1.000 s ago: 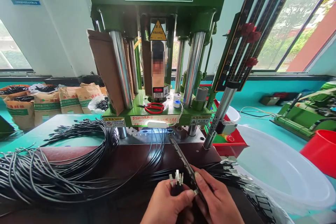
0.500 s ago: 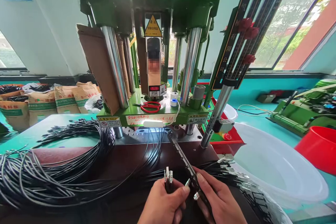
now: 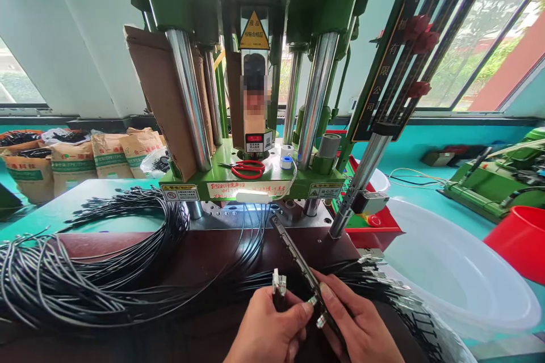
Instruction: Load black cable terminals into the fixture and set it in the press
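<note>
My left hand (image 3: 276,323) is closed on several black cables with silvery metal connectors (image 3: 279,282) standing up above the fingers. Between its thumb and forefinger one more connector (image 3: 313,300) points at the bar and looks to be at its edge; contact is hard to tell. My right hand (image 3: 360,320) grips the near end of a long dark slotted metal bar (image 3: 293,250), which slants up and left toward the press. Another connector (image 3: 321,321) sticks out from the bar near the right fingers. Palms and cable lengths below the hands are hidden.
A green press (image 3: 272,190) stands ahead, with red-handled scissors (image 3: 247,169) on its ledge and cables (image 3: 254,232) running from its lower plate. Coiled black cables (image 3: 85,278) cover the left; cables with connectors (image 3: 392,281) lie right, beside a large white tub (image 3: 464,261).
The connector in my left fingers has come nearer to the bar's edge. Both hands keep their hold, and the view has tipped slightly down and left.
</note>
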